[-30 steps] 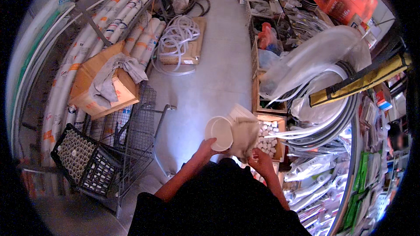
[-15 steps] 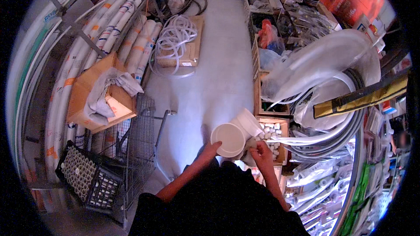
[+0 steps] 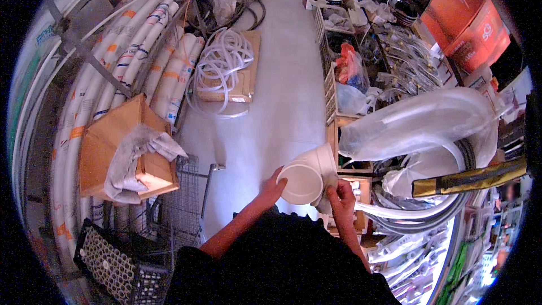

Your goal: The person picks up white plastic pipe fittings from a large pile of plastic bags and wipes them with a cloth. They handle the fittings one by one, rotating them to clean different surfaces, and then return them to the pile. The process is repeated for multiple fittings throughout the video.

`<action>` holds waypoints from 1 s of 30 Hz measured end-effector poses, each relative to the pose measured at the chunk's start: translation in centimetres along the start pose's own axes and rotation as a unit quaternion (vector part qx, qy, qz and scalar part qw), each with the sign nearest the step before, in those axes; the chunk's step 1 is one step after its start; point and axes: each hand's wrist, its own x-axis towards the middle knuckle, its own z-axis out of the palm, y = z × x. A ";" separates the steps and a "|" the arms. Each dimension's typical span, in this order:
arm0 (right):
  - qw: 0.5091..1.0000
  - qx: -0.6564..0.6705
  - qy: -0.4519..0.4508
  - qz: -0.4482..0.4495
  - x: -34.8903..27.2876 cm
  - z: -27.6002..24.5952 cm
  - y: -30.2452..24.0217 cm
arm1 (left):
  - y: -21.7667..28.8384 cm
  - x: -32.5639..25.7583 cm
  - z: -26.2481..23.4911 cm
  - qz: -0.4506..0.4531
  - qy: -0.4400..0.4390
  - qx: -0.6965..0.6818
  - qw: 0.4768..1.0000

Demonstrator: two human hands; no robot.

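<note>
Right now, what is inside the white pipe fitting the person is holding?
The white pipe fitting, held by the left hand and right hand, shows a bare white inner wall through its round mouth. Its deeper bend is hidden from view.

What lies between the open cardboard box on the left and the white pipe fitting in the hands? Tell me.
In the head view, a wire cart and bare grey floor separate the cardboard box from the white pipe fitting.
</note>
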 end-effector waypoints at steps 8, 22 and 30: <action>1.000 0.005 0.007 -0.017 6.1 6.9 -4.0 | 5.1 4.8 -8.2 0.026 -0.036 -0.016 0.999; 0.997 0.044 -0.049 -0.032 15.7 10.1 -8.1 | 6.8 12.6 -12.7 0.084 -0.097 0.188 0.974; 0.954 -0.233 -0.124 -0.145 27.2 10.3 -5.6 | 12.0 21.3 -11.0 0.116 -0.074 0.174 0.975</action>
